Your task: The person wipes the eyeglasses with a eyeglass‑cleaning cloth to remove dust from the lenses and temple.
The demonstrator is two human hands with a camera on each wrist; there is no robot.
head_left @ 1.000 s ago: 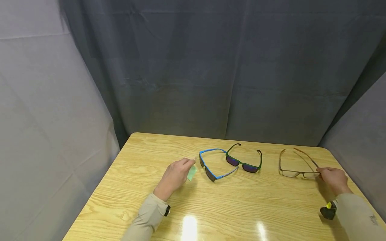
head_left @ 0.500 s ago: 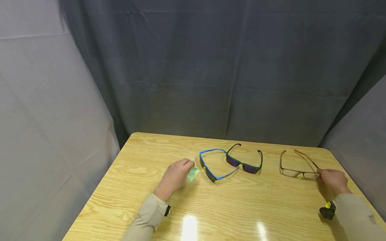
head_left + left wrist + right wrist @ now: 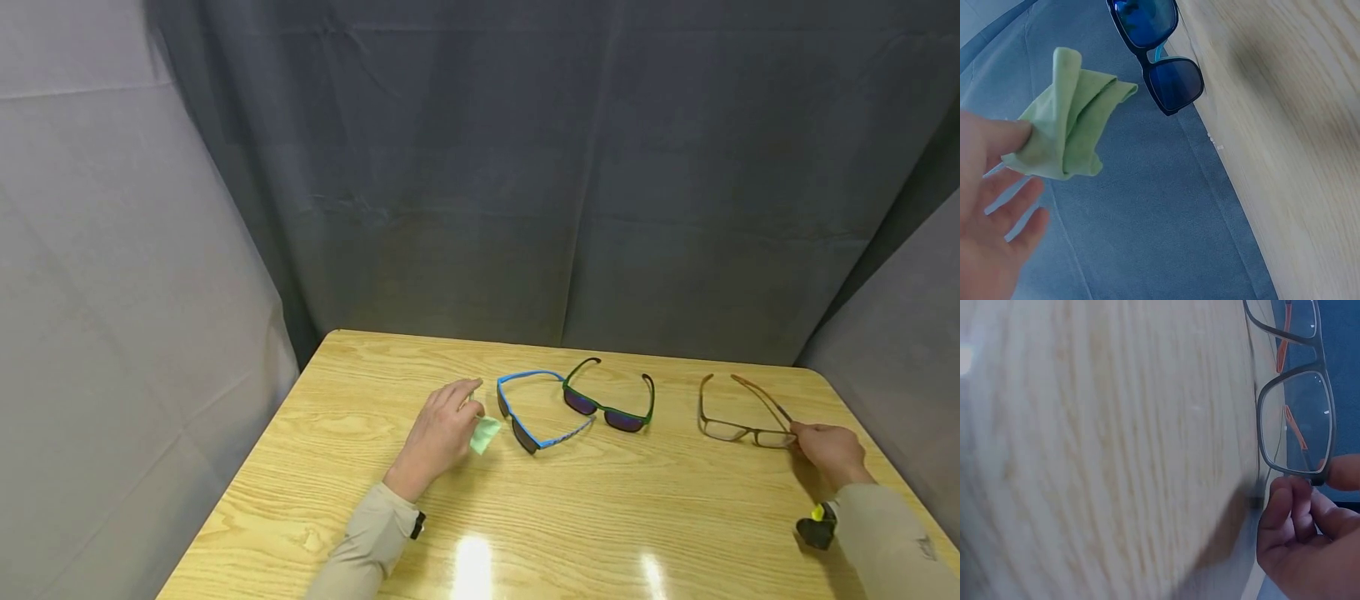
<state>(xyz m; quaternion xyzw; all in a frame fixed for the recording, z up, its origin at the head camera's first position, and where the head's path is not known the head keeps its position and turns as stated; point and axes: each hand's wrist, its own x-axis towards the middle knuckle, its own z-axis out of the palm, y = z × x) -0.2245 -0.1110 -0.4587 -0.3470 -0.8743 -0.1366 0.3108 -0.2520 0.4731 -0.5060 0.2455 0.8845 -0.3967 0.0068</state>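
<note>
Between thumb and forefinger, my left hand [image 3: 442,429] pinches a folded light green cloth [image 3: 1063,125]; its other fingers are spread apart in the left wrist view. Just right of that hand lie blue-framed sunglasses [image 3: 521,433] with their arms unfolded. My right hand [image 3: 831,452] grips clear-lensed eyeglasses [image 3: 723,431] at the hinge corner of the frame. In the right wrist view the thumb and curled fingers close on that corner of the eyeglasses [image 3: 1329,419]. Their brown-tipped arms point toward the far edge.
Green-framed sunglasses [image 3: 622,419] lie between the blue pair and the eyeglasses, touching or nearly touching the blue pair. Everything rests on a wooden table [image 3: 585,525]. A dark grey curtain [image 3: 465,192] hangs behind it, with lighter cloth at both sides.
My left hand has lifted its fingers away from the cloth while thumb and forefinger keep hold, so more cloth shows. The eyeglasses and right hand have shifted only very slightly.
</note>
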